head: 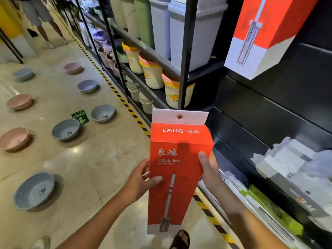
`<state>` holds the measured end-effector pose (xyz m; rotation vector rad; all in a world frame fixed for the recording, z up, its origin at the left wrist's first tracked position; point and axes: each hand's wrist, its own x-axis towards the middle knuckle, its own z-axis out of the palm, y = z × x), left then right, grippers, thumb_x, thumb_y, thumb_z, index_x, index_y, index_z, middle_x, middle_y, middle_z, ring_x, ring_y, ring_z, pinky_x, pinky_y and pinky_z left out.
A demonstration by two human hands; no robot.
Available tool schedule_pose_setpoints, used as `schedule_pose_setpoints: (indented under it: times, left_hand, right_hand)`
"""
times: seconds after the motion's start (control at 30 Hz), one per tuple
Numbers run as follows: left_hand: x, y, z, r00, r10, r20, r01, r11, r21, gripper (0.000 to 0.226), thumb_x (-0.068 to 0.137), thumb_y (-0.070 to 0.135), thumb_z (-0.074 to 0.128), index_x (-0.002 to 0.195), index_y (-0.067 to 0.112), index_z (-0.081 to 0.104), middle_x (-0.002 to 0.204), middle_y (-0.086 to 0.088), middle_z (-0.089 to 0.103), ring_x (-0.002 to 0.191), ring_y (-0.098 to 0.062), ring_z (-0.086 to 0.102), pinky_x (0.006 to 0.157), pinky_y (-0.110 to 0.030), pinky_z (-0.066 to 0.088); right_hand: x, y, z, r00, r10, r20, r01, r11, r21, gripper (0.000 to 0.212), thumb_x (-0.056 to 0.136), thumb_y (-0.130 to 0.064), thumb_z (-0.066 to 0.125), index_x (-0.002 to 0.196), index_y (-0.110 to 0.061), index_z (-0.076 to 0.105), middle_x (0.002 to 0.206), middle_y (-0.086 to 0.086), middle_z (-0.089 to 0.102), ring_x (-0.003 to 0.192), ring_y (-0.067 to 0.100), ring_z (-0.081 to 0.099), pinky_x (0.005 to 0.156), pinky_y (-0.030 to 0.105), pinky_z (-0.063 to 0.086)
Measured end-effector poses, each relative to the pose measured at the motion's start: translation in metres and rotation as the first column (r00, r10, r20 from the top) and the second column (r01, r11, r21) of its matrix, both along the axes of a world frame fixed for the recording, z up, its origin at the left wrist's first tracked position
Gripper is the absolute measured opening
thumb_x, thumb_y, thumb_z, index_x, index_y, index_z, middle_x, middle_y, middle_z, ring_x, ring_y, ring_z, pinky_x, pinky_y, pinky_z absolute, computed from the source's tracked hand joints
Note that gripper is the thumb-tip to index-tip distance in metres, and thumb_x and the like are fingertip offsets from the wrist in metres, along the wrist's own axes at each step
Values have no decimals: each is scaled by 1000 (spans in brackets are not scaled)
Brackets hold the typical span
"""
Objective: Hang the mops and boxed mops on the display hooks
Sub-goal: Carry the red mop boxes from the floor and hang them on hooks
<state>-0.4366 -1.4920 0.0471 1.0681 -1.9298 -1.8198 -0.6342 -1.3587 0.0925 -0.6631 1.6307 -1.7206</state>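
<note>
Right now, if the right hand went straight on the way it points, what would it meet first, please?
Likely the black upright shelf post: the right hand, gripping the red mop box, points up and forward toward it. Depth is unclear; the yellow-rimmed bucket beside it could come first.

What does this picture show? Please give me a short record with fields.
held item: red boxed mop, upright, eyelet tab on top
left hand: grips the box's left side, thumb on front
right hand: grips the box's right side
upper right: second boxed mop at the black panel, hook not visible
floor: plastic basins in rows
</note>
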Motion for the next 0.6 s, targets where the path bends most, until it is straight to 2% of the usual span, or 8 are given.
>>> schedule_pose_setpoints:
  times: [0.07, 0.13, 0.2, 0.27, 0.33, 0.43, 0.53, 0.6]
  left_hand:
    - [-27, -22, 12, 1000, -24, -15, 24, 999, -36, 85, 55, 59, 89, 129, 31, 57, 120, 12, 73, 110, 3, 69, 88, -16, 57]
    - [-54, -42, 25, 998, -63, -28, 61, 996, -65, 85, 61, 64, 89, 133, 31, 56, 118, 19, 74, 112, 2, 69, 89, -17, 57]
    - [-83, -62, 39, 993, -113, -44, 109, 989, -102, 68, 77, 50, 85, 135, 31, 54, 115, 26, 73, 111, 4, 69, 91, -21, 60]
    - [-113, -84, 52, 983, -163, -84, 152, 981, -124, 61, 81, 35, 79, 136, 28, 54, 114, 27, 73, 109, 3, 70, 84, -19, 61]
    - [-144, -106, 64, 969, -214, -122, 196, 971, -139, 59, 83, 34, 78, 136, 25, 55, 114, 27, 74, 108, 2, 71, 78, -15, 58]
    - [-190, -137, 91, 941, -279, -189, 245, 952, -186, 65, 77, 53, 85, 131, 28, 59, 112, 28, 74, 106, 2, 71, 79, -12, 56]
    - [-231, -166, 117, 902, -342, -263, 294, 934, -206, 68, 64, 58, 76, 124, 31, 60, 109, 32, 74, 104, 4, 71, 77, -10, 55]
    - [-256, -183, 133, 869, -386, -310, 313, 914, -258, 74, 61, 70, 79, 123, 34, 61, 111, 31, 74, 105, 2, 71, 78, -12, 55]
  right_hand:
    - [-22, -12, 15, 1000, -14, -23, 13, 999, -32, 109, 51, -92, 72, 132, -21, 51, 102, -19, 77, 95, -3, 72, 77, 17, 57]
    - [-43, -25, 27, 995, -61, -83, 58, 997, -42, 107, 57, -93, 68, 134, -21, 49, 106, -19, 76, 98, -5, 71, 79, 15, 56]
    - [-64, -38, 40, 985, -106, -139, 100, 994, -48, 98, 62, -95, 61, 134, -29, 50, 115, -15, 72, 106, -2, 69, 84, 17, 55]
    - [-87, -52, 53, 976, -152, -154, 144, 988, -63, 95, 61, -96, 60, 131, -33, 52, 120, -15, 68, 108, -3, 68, 86, 17, 54]
    - [-109, -66, 72, 961, -200, -190, 187, 979, -85, 96, 58, -96, 62, 128, -31, 53, 117, -17, 68, 104, -7, 68, 83, 12, 53]
    - [-139, -86, 103, 931, -277, -236, 252, 959, -130, 94, 64, -90, 63, 132, -26, 50, 117, -15, 67, 99, -12, 68, 80, 8, 52]
    - [-165, -104, 133, 914, -315, -256, 282, 946, -159, 67, 82, -68, 60, 133, -26, 49, 118, -15, 67, 98, -14, 68, 79, 7, 51]
    - [-178, -115, 153, 888, -373, -270, 331, 925, -188, 54, 86, -60, 58, 130, -29, 51, 111, -17, 73, 98, -12, 69, 79, 7, 52]
